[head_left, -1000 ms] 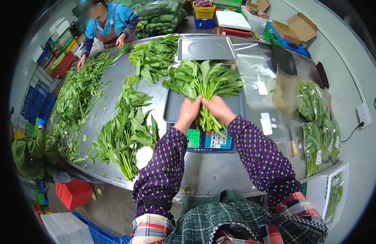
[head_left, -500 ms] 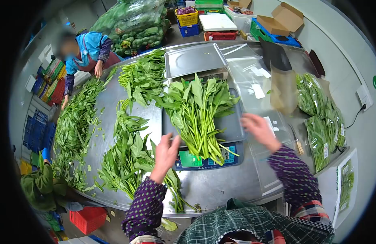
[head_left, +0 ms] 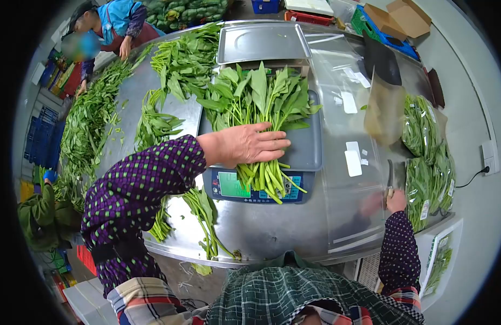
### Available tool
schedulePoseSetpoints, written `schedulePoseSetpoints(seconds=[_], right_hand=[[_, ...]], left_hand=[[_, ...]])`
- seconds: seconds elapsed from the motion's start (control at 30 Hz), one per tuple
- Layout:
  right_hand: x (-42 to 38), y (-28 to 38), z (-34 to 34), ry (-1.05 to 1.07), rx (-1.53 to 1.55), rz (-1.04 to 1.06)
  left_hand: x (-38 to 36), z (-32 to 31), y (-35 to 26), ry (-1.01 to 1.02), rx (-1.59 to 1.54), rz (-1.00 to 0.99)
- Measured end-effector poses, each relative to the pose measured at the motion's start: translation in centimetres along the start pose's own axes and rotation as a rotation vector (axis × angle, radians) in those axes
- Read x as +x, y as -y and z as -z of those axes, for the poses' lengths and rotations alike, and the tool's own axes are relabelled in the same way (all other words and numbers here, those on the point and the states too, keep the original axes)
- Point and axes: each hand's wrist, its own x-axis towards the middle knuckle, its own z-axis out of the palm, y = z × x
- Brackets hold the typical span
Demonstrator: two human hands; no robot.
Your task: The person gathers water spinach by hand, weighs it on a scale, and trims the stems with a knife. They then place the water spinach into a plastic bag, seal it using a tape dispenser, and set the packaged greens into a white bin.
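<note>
A bundle of leafy greens (head_left: pixel 258 103) lies on the pan of a digital scale (head_left: pixel 310 149), stems hanging over its keypad and display (head_left: pixel 233 184). My left hand (head_left: pixel 245 144) lies flat across the stems of the bundle, fingers together and pointing right. My right hand (head_left: pixel 395 201) is at the table's right edge, closed around the handle of a small knife (head_left: pixel 389 174) whose blade points away from me.
Piles of loose greens (head_left: pixel 177 65) cover the steel table (head_left: pixel 272 227) to the left. Bagged greens (head_left: pixel 424 157) lie at the right, past clear plastic bags (head_left: pixel 342 86) with white labels. A second scale pan (head_left: pixel 261 42) sits behind. A person in blue (head_left: pixel 112 21) sorts greens far left.
My left hand came back from the loose greens and now presses on the bundle's stems. My right hand moved from above the scale's right side to the knife at the table edge.
</note>
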Motion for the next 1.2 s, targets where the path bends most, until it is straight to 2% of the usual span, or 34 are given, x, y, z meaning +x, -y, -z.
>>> schedulePoseSetpoints(seconds=[0.1, 0.17, 0.2, 0.23, 0.3, 0.37, 0.4, 0.5, 0.6, 0.63, 0.7, 0.73, 0.77, 0.83, 0.93, 1.0, 1.03, 1.07, 1.1, 1.13, 1.2], right_hand=[[-0.1, -1.8, -0.8, 0.001, 0.074, -0.028], [-2.1, -1.8, 1.5, 0.010, 0.230, 0.074], [-2.5, -3.5, -0.4, -0.059, 0.213, 0.205], [-3.1, -3.8, -1.3, -0.067, 0.197, 0.214], [-3.2, -2.8, -1.8, -0.022, 0.213, 0.080], [-5.4, 1.6, 2.0, 0.012, 0.199, 0.075], [-6.0, 2.9, 3.3, 0.054, 0.196, 0.053], [-4.3, 0.2, 0.0, 0.060, 0.233, 0.109], [-2.6, -1.3, -0.3, 0.036, 0.312, 0.017], [-2.6, -0.3, 0.7, 0.029, 0.315, 0.026], [-3.9, 1.9, 3.8, -0.231, 0.713, 0.087], [-5.2, 4.8, 7.0, -0.231, 0.828, 0.182], [-6.2, 7.6, 10.2, -0.256, 0.765, 0.281], [-7.5, 13.1, 14.0, -0.229, 0.769, 0.442], [-8.1, 22.4, 19.1, -0.310, 0.581, 1.021], [-9.1, 28.0, 22.1, -0.314, 0.404, 1.221], [-9.1, 29.6, 22.4, -0.312, 0.401, 1.226], [-9.2, 31.1, 22.6, -0.333, 0.344, 1.329], [-9.1, 32.2, 22.7, -0.351, 0.287, 1.433], [-8.9, 33.1, 22.6, -0.346, 0.283, 1.445], [-8.5, 34.5, 22.1, -0.494, 0.171, 1.559]], left_hand=[[0.5, -0.5, 0.3, 0.009, -0.075, -0.019], [0.2, -0.6, 0.2, 0.017, -0.196, 0.008], [0.0, -0.9, -0.1, 0.006, -0.205, 0.018], [-0.1, -1.1, -0.1, 0.003, -0.248, 0.029], [-0.4, -1.7, -0.1, -0.013, -0.287, 0.065], [-0.9, -2.7, -0.3, -0.179, -0.341, 0.099], [-1.0, -2.8, -0.2, -0.182, -0.340, 0.114], [-0.3, -2.7, 0.0, -0.173, -0.328, 0.094], [1.0, -1.0, -0.4, 0.072, -0.213, 0.108], [0.6, -1.0, -0.3, 0.073, -0.207, 0.118], [-0.3, -1.5, 0.0, -0.057, -0.261, 0.010], [-1.2, -1.7, -0.2, -0.121, -0.229, -0.034], [-1.9, -1.6, -0.5, -0.036, -0.310, -0.032], [-2.8, -2.8, -0.8, -0.157, -0.266, -0.014], [-1.9, -2.7, -0.7, -0.155, -0.260, 0.040], [-1.9, -2.5, -0.7, -0.146, -0.215, 0.050], [-2.1, -2.5, -0.8, -0.139, -0.174, 0.064], [-2.4, -3.3, -0.9, -0.226, -0.184, 0.079], [-2.7, -3.6, -1.0, -0.227, -0.188, 0.090], [-2.8, -3.9, -1.1, -0.247, -0.189, 0.104], [-2.9, -4.5, -1.3, -0.330, -0.197, 0.121]])
